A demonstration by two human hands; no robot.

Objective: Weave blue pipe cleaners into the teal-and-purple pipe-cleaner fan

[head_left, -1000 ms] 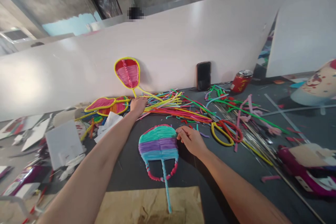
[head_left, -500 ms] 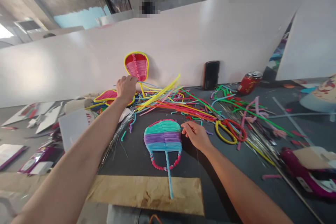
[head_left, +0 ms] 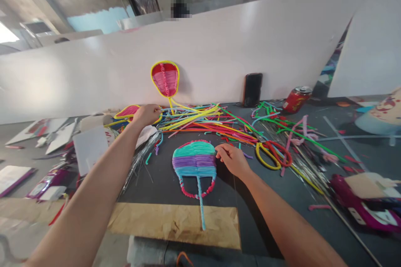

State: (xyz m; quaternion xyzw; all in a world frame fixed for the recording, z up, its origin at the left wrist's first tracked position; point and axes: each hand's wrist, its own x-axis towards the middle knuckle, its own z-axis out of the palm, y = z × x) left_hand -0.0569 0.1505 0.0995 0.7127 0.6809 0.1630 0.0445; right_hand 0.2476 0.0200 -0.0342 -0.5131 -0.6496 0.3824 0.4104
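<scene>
A fan shape made of pipe cleaners (head_left: pixel 194 161) lies flat on the dark table, banded teal, purple and light blue, with a red-and-blue loop below and a light blue stem. My right hand (head_left: pixel 233 159) rests at its right edge, fingers curled closed, fingertips beside or touching the rim; whatever they grip is hidden. Farther back, my left hand (head_left: pixel 148 114) reaches to the left end of a pile of loose pipe cleaners (head_left: pixel 200 121), fingers pressed together; I cannot make out what is in them. A pink-and-red fan with yellow edging (head_left: pixel 165 79) stands against the white board.
A black phone (head_left: pixel 252 89) leans on the white board (head_left: pixel 206 50), beside a red can (head_left: pixel 297 99). Yellow and red loops (head_left: pixel 267 158) lie right of my right hand. Brown paper (head_left: pixel 156 221) covers the front edge. A purple device (head_left: pixel 360 204) sits at right.
My left hand has moved down from beside the upright fan to the pile. The raised yellow pipe cleaners now lie lower across it. My right hand stays at the banded fan's edge.
</scene>
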